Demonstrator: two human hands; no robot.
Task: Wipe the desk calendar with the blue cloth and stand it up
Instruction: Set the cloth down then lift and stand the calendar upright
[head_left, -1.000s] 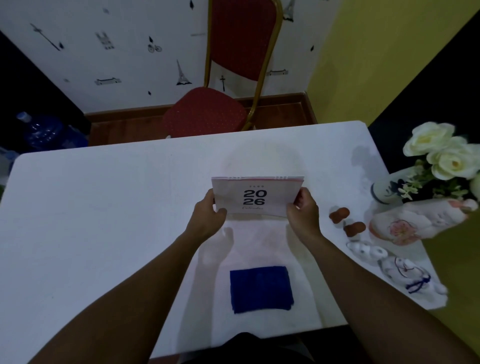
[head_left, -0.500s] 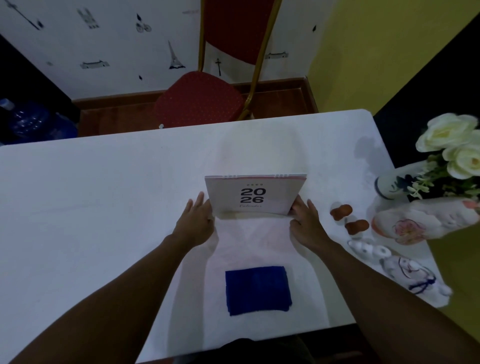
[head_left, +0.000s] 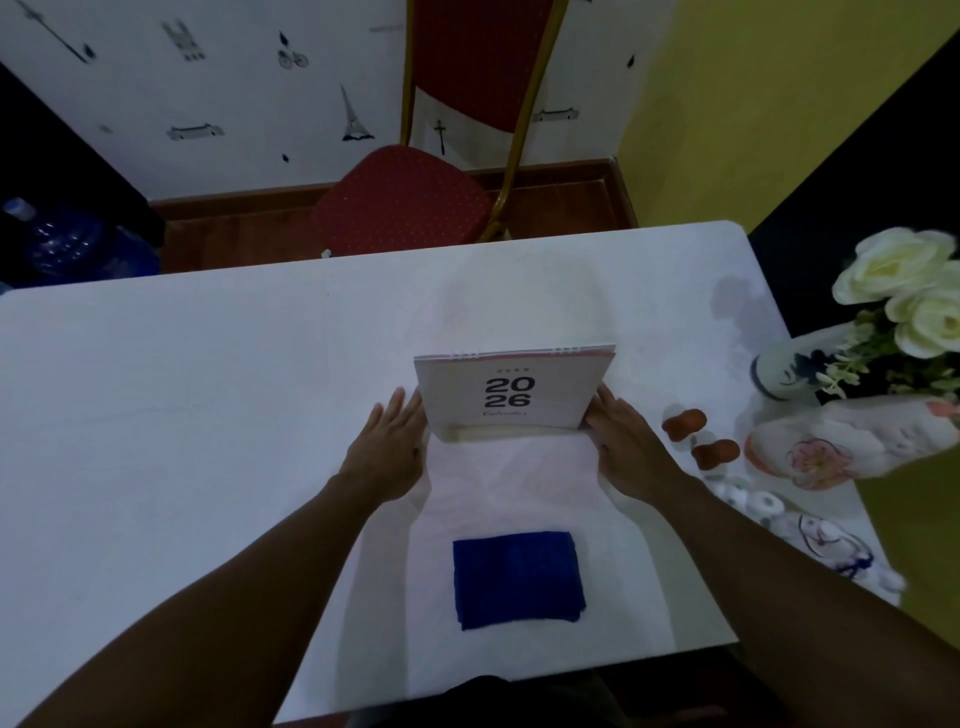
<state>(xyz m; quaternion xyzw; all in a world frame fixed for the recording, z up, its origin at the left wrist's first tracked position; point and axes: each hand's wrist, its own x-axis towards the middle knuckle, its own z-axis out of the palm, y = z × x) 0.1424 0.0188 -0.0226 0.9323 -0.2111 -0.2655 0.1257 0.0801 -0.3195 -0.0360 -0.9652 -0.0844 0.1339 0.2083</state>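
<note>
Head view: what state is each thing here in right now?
Calendar: standing upright on the table.
Cloth: folded, lying flat, untouched.
Left hand: open, flat beside the calendar.
Right hand: open, beside the calendar's other edge.
Vase: upright, holding white flowers.
Chair: empty.

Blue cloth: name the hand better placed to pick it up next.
Right, narrowly. The right hand lies flat beside the standing calendar, as does the left hand; the blue cloth lies slightly toward the right forearm.
</note>
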